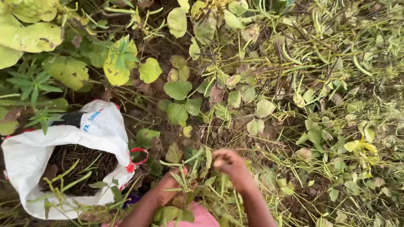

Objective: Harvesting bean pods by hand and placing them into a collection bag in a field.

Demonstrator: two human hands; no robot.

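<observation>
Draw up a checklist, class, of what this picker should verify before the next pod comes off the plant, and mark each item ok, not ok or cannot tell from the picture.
1. White sack mouth open and within reach beside the left hand: ok.
2. Room left in the sack: ok, dark pods lie well below its rim.
3. Left hand has a firm hold on the green stems: ok, fingers are closed round them.
4. Right hand free to pick: cannot tell, it is curled shut and what it holds is hidden.
5. Ripe pods left on the plant under the hands: cannot tell, leaves hide them.
</observation>
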